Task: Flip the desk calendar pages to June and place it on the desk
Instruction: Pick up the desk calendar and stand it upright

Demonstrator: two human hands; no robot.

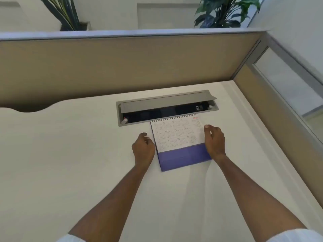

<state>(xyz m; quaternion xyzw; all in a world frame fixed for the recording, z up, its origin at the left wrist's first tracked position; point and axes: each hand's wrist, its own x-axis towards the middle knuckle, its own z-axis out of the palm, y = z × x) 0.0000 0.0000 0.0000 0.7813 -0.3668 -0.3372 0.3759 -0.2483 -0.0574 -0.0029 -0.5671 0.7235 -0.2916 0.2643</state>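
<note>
The calendar (176,135) sits on the white tabletop (70,154), toward the far edge and right of the middle, its spiral-bound top edge just in front of a long cable slot (167,112) sunk into the tabletop. The page showing is white, with twelve small month grids and red print in its far right corner; no single month fills it. A purple base sticks out below the page on the near side. Whether the calendar lies flat or stands propped cannot be told.

The right hand (214,142) lies over the calendar's right edge. Its thumb (207,127) is on the page and its fingers curl down past the edge, so the grip is narrow and holds the calendar.

The left hand (143,147) is just beside the calendar's left edge, its grip loosely curled with nothing in it; whether it touches the edge cannot be told.

The slot's grey lid (166,102) is tipped open. A tan partition (122,67) runs along the far edge, with two leafy plants (225,13) behind it.
</note>
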